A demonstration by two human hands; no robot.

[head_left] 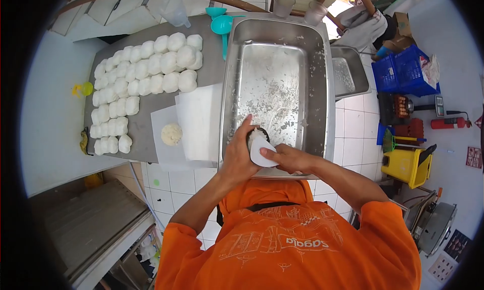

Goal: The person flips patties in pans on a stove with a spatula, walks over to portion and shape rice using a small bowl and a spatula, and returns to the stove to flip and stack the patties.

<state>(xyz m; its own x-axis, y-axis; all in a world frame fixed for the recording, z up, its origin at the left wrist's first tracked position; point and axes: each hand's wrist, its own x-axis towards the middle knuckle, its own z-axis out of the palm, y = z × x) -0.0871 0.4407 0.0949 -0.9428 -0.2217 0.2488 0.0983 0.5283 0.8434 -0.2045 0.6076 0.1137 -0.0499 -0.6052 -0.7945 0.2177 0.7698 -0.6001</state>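
My left hand (239,153) is wrapped round a small dark bowl (265,132) with white rice (256,134) in it. In my right hand (291,159) is a white rice paddle (260,153), its broad blade against the rice at the bowl's mouth. Both hands are over the near end of a deep steel tray (277,83), which has loose rice grains scattered on its floor and walls. To the left, a round mound of rice (171,135) lies on a sheet of white paper (162,119), beside a stack of white paper (199,123).
Rows of white wrapped bundles (143,68) cover the grey table's left part. Turquoise scoops (222,25) and a clear plastic jug (176,13) lie at the back. Two glasses (284,5) stand behind the tray. Another steel pan (348,71) and blue crates (403,71) are at right.
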